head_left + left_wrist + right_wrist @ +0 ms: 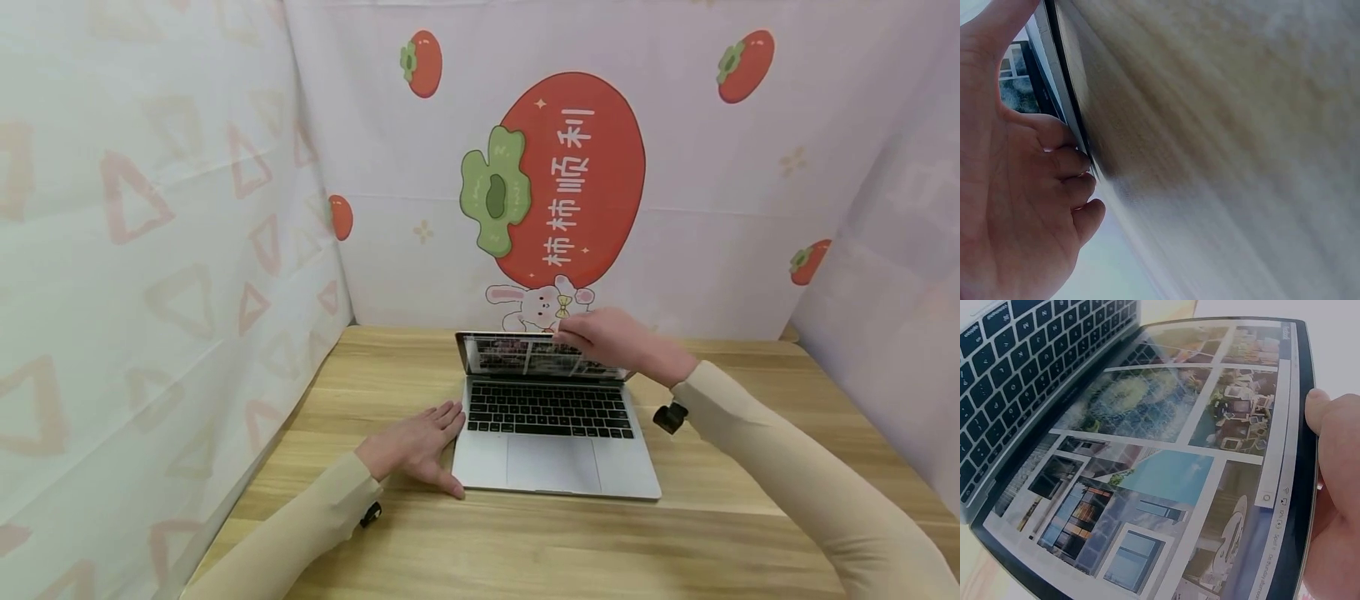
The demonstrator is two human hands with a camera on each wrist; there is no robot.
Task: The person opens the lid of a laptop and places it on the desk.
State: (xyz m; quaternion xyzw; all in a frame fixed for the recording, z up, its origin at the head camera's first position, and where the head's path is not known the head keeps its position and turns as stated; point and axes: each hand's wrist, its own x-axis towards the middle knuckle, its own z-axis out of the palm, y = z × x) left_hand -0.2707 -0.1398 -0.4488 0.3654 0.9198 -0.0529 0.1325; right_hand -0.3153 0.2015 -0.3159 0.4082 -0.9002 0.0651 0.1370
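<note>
A silver laptop (480, 462) with black keys stands unfolded on the wooden table, its screen (1147, 456) lit with several pictures and tilted back. At the top edge of that screen my right hand (618, 340) grips the lid right of its middle; the right wrist view has a fingertip on the dark border. My left hand (420, 446) rests by the laptop's left side, thumb spread toward the front corner. In the left wrist view, the fingers (1075, 187) of this hand touch the base's edge. Behind the lid, part of the right hand is hidden.
The wooden table (540, 542) extends around the laptop. A white cloth (405, 150) with persimmon and rabbit prints hangs behind it. Another patterned cloth (187, 250) borders the table on the left, and a pale cloth (892, 250) hangs on the right.
</note>
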